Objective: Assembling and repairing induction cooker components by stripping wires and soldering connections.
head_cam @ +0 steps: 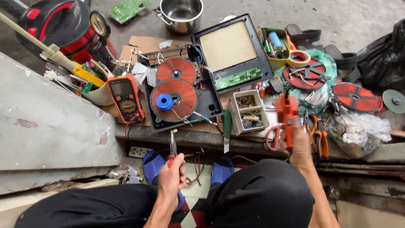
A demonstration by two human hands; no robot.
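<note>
Opened cooktop (181,90) flat on cardboard, base up: two copper coils exposed, blue knob on the front one, loose wires trailing off its near edge. Glass top panel (230,48) already off, lying just behind to the right, green circuit strip along its edge. Spare coils (356,97) heaped among bags at right. Steel pot (181,14) at back. Orange meter (125,99) just left of the cooktop. Compartment box (249,112) of small parts just right of it.

Left hand (172,177) closed round red-handled pliers (172,147), nose pointing up toward the cooktop's front edge, not touching it. Right hand (300,145) wrapped round an orange tool (287,116), held upright beside the box; tool type unclear.

Judgement: teardown done, coil and wiring work in progress; reassembly all left.
</note>
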